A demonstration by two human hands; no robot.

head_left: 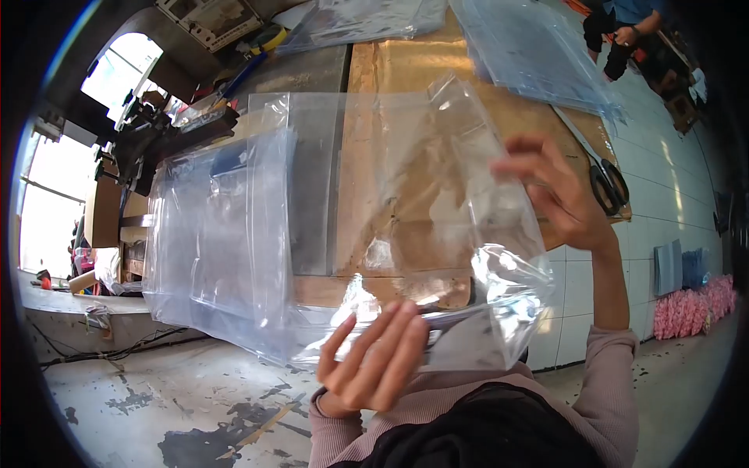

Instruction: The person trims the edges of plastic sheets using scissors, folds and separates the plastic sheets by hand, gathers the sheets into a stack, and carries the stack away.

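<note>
Clear bag [421, 179] spans middle of frame before us: colourless, see-through, glossy, creased along right side, bright glints toward lower right; brown table [413, 66] shows through. Left hand [374, 359], lower centre: fingers extended, slightly spread, over bag's bottom edge; thumb hidden, we cannot tell if pinching. Right hand [558, 187], right of centre: fingers loosely curled, blurred, at bag's right edge; we cannot tell if touching.
</note>
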